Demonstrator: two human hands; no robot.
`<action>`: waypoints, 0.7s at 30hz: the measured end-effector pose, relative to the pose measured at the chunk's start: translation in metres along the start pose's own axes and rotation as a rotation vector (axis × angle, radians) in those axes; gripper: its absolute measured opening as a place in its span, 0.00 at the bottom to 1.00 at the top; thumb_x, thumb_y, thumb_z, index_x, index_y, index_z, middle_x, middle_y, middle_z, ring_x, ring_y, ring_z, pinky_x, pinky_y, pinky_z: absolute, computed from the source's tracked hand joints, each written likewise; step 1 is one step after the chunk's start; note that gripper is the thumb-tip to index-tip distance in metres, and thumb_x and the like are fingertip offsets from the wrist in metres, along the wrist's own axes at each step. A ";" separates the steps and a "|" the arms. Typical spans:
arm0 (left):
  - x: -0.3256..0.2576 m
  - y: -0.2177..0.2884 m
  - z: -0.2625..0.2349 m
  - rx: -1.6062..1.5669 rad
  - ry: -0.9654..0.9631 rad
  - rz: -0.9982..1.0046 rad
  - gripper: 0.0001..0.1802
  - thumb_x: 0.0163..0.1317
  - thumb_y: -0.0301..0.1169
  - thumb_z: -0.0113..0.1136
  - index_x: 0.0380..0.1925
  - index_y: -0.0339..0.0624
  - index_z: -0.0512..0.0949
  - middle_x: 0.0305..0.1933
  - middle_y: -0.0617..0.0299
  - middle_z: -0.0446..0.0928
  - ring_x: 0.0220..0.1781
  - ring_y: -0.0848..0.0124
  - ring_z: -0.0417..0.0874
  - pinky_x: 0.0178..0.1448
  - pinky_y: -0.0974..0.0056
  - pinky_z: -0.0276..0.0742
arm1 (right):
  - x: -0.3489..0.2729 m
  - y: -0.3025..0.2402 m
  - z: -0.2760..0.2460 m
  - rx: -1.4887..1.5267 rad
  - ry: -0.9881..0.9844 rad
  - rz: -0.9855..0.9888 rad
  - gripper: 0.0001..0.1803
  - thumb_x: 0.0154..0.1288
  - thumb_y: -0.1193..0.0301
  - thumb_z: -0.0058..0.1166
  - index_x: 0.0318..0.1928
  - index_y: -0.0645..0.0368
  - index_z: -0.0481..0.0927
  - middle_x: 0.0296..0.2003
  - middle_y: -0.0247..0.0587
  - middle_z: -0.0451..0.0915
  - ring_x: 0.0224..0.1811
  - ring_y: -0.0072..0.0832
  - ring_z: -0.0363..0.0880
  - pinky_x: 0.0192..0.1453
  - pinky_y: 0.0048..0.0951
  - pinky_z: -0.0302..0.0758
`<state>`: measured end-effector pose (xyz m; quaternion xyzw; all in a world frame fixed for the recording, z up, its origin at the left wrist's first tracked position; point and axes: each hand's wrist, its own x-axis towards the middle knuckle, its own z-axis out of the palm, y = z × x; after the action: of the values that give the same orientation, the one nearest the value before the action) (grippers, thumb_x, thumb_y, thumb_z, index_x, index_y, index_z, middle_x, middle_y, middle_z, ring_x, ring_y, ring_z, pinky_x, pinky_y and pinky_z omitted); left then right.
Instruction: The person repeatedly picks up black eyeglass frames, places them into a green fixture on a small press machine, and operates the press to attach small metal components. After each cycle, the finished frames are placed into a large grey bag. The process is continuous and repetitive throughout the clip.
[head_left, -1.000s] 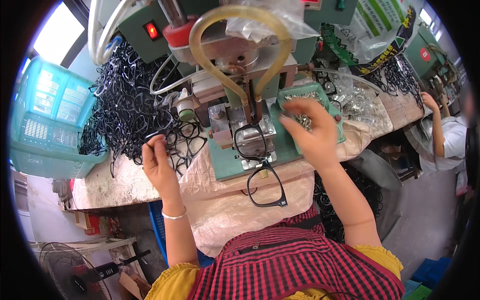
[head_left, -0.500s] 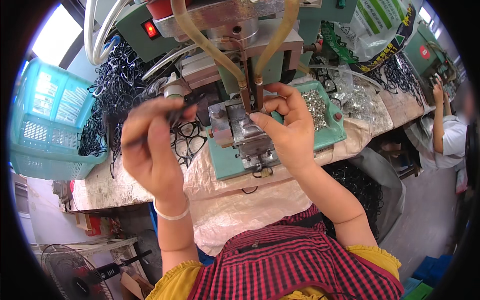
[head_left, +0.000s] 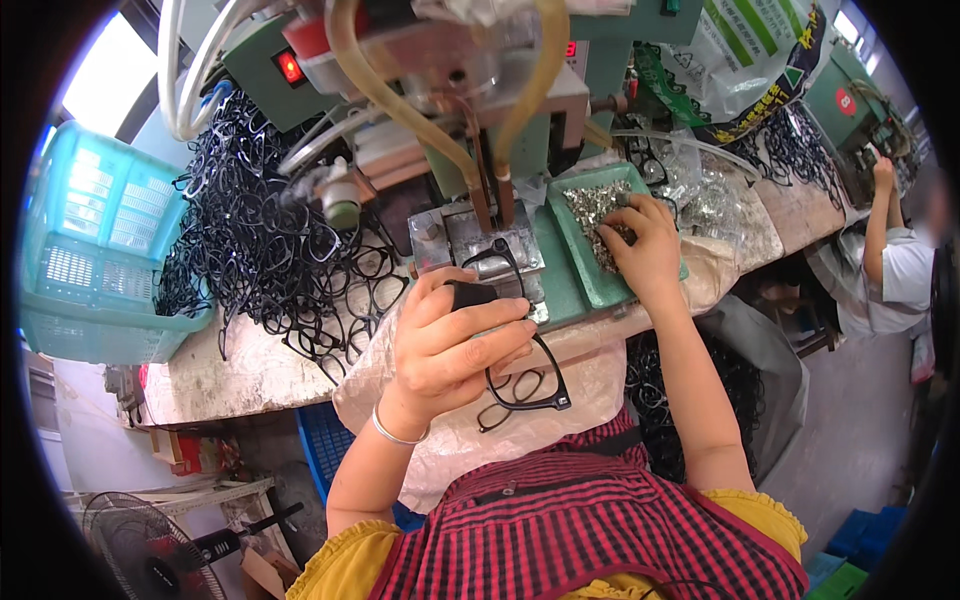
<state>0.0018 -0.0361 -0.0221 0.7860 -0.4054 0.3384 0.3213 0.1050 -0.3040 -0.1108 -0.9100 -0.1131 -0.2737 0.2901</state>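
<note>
My left hand (head_left: pixel 440 345) grips a black eyeglass frame (head_left: pixel 562 398), held tilted in front of the machine's metal fixture (head_left: pixel 465 225). A small dark piece (head_left: pixel 472 293) also shows between its fingers; its kind I cannot make out. My right hand (head_left: pixel 648 250) reaches into a green tray (head_left: pixel 592 292) at the fixture's right. Its bent fingers pinch at a heap of small shiny metal parts (head_left: pixel 590 205), and the fingertips partly hide what they hold. Two copper-coloured prongs (head_left: pixel 480 205) of the machine hang just above the fixture.
A large pile of black eyeglass frames (head_left: pixel 255 190) covers the bench at left, beside a turquoise basket (head_left: pixel 100 240). Another frame (head_left: pixel 495 415) lies on the pale sheet (head_left: pixel 440 460) before me. Hoses (head_left: pixel 550 80) loop overhead. Rightward, a co-worker (head_left: pixel 905 265) sits at another machine.
My right hand has left the prongs and moved right into the tray. My left hand has come right and nearer the fixture, its eyeglass frame now clearly seen. The view has shifted slightly.
</note>
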 end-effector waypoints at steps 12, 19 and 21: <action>-0.073 0.049 -0.037 0.374 0.193 -0.370 0.16 0.56 0.23 0.62 0.46 0.38 0.81 0.53 0.49 0.81 0.52 0.56 0.83 0.62 0.48 0.76 | -0.015 0.019 -0.002 0.646 0.094 0.371 0.10 0.71 0.73 0.54 0.45 0.65 0.85 0.44 0.39 0.85 0.45 0.26 0.81 0.52 0.27 0.75; -0.030 -0.061 -0.155 0.858 0.424 -0.444 0.06 0.63 0.23 0.63 0.39 0.40 0.85 0.43 0.60 0.84 0.49 0.64 0.81 0.56 0.62 0.74 | 0.008 -0.019 0.015 0.810 0.105 0.476 0.11 0.70 0.73 0.57 0.48 0.65 0.85 0.45 0.37 0.85 0.46 0.21 0.80 0.53 0.22 0.75; -0.024 -0.123 -0.168 0.940 0.218 -0.454 0.10 0.59 0.26 0.65 0.41 0.43 0.85 0.37 0.57 0.82 0.45 0.58 0.80 0.54 0.58 0.74 | 0.016 -0.028 0.016 0.703 0.106 0.359 0.10 0.68 0.74 0.59 0.47 0.65 0.85 0.41 0.35 0.86 0.44 0.19 0.80 0.52 0.22 0.74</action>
<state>0.0509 0.1617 0.0253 0.8735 0.0063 0.4852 0.0399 0.1146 -0.2714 -0.1000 -0.7451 -0.0240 -0.2101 0.6325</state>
